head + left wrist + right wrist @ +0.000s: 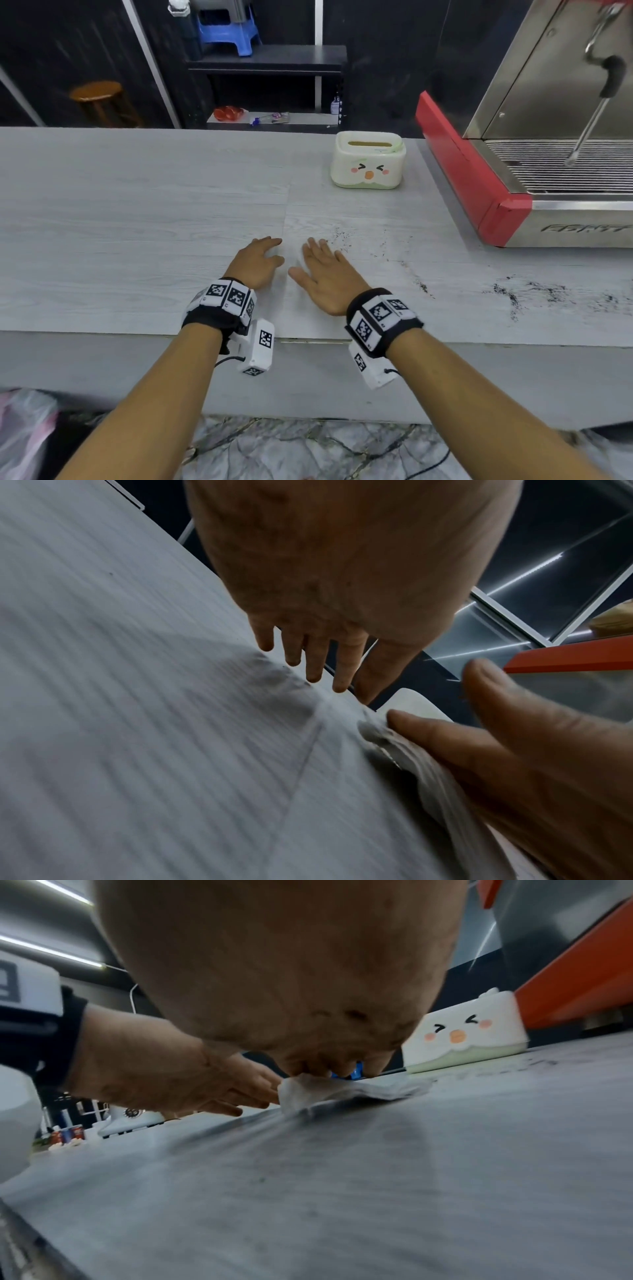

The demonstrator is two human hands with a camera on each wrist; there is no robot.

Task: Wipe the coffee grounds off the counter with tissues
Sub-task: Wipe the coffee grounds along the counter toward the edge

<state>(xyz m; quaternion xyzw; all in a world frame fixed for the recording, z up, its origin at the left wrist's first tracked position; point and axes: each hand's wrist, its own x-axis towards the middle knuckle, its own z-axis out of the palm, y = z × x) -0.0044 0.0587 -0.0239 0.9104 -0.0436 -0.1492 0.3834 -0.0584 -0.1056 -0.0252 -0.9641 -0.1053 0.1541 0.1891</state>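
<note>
Both hands lay flat on the pale gray tabletop (137, 205), close side by side near its front edge. The left hand (255, 262) was palm down with its fingers (445, 739) straight and a little apart, and they pressed on one end of a thin white tissue (329, 1093). The right hand (327, 274) was palm down too, its fingers (315, 656) straight and spread, with the tips on the other end of the tissue. The tissue lay crumpled and low on the tabletop between the two hands, and it was hard to see from the head view because it was almost the same color as the tabletop. Dark coffee grounds (342, 236) were scattered just to the right of the right hand. More grounds (534, 291) made smeared black marks farther right, near the front edge. A white tissue box (368, 161) with a little duck face stood farther back on the tabletop, well apart from the hands. Its slot on top was open, and no tissue stuck up from it. A big coffee machine (548, 137) with a red side and a shiny metal body stood on the right end of the tabletop, beside the box. Each wrist wore a black band (380, 322) with black and white square marks.
</note>
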